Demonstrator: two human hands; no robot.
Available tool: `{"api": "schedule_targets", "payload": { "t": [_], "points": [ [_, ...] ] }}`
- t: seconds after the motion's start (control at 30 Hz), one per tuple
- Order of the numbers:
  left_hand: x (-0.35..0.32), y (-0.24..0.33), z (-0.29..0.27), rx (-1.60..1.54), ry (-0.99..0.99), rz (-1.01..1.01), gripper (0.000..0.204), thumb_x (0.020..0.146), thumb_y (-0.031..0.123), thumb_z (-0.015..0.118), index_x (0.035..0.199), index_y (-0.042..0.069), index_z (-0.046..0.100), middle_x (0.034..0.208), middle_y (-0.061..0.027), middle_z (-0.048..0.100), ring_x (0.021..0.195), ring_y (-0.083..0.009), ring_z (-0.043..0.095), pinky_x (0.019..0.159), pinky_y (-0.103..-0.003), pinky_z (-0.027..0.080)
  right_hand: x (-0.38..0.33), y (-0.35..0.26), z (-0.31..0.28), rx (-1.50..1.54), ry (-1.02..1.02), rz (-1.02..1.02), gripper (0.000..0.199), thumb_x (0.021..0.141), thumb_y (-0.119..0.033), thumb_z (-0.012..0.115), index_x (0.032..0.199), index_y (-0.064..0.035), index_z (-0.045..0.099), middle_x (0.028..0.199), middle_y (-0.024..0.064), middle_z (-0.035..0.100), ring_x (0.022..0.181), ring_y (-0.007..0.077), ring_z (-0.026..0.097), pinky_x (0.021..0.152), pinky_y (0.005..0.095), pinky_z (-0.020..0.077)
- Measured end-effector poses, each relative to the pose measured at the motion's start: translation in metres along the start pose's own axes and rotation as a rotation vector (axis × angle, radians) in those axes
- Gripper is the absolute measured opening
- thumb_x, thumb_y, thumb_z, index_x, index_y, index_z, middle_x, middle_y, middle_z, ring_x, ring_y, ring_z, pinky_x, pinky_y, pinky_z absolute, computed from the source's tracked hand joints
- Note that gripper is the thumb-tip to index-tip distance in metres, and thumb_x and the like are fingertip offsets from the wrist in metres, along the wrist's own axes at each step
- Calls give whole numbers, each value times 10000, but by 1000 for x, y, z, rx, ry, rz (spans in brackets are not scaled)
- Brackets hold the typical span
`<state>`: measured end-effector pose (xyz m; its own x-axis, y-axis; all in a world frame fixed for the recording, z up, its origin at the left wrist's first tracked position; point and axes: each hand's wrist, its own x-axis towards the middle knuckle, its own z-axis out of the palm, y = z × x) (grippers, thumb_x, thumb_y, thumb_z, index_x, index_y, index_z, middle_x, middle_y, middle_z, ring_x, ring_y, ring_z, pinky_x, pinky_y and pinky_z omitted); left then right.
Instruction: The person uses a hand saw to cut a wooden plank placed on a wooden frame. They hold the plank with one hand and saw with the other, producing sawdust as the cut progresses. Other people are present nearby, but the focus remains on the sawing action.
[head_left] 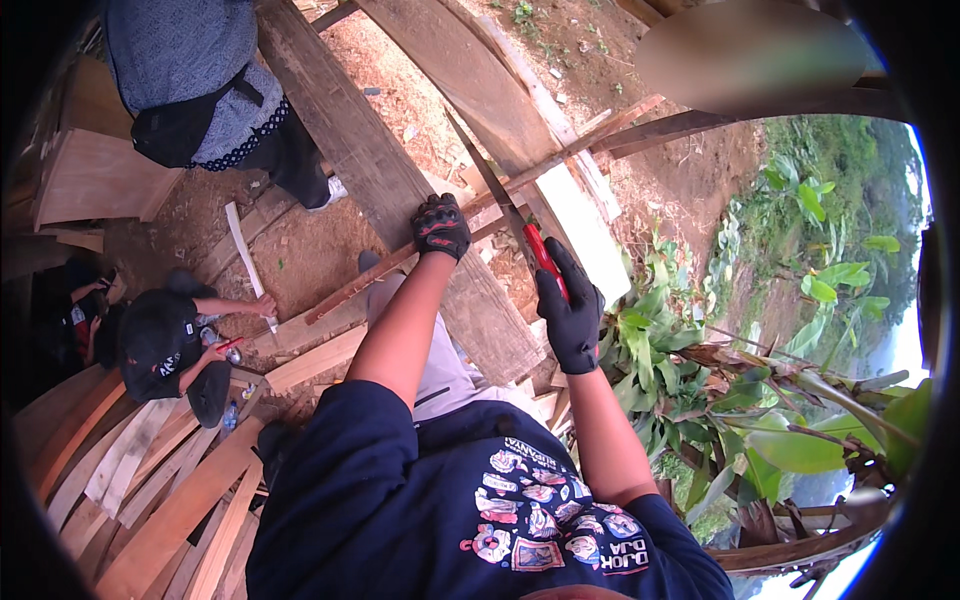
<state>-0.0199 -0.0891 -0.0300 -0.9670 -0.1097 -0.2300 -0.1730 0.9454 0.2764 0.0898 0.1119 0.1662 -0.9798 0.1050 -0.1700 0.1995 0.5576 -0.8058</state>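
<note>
Saw (515,218) with a red handle (541,254) sits in my right grip (572,312), fingers wrapped round it, its blade (478,158) pointing far-left across a thin wooden strip (365,282). My black-gloved left grip (441,226) is clenched on that strip, above the plank surface (490,320). Farther left, a crouching person (160,335) holds a pale stick (243,250).

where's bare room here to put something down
The wide grey-brown wooden plank has two bare stretches: beyond your black-gloved left hand, and the near end beside your grey trousers. Crowded around your hands: a narrow brown wooden strip crosses the plank, and your black-gloved right hand holds a red-handled saw.
</note>
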Motion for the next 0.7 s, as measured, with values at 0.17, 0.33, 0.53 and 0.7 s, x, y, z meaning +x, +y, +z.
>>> {"api": "schedule_targets", "payload": {
  "t": [0.17,0.33,0.53,0.7],
  "points": [
    [3,-6,7,-35,-21,36,256,995,214,625,1179,70,731,1206,-191,736,1159,-372,746,960,-512,608,7,27,5,-40,7,-45,531,1057,-275,733,1541,-65,670,931,46,759,673,100,643,695,314,553],
    [-5,-3,16,30,-65,88,218,1006,200,598,1053,77,771,1194,-170,742,1111,-366,757,932,-490,617,4,35,0,-43,-9,-64,535,1060,-279,727,1543,-57,664,926,61,771,693,116,663,721,331,566],
    [-12,2,19,177,-16,121,213,1012,197,589,1071,88,762,1190,-152,733,1047,-345,757,909,-484,617,21,20,1,31,-34,-36,509,1073,-345,707,1518,-100,684,1175,210,814,1027,312,811,922,425,601],
    [-23,7,31,138,117,95,288,1009,213,578,1201,82,748,1253,-144,724,1224,-337,704,1044,-485,568,57,29,16,79,-127,-8,488,1085,-329,688,1509,-87,688,1170,218,811,1016,296,809,906,430,599]
  ]
}}
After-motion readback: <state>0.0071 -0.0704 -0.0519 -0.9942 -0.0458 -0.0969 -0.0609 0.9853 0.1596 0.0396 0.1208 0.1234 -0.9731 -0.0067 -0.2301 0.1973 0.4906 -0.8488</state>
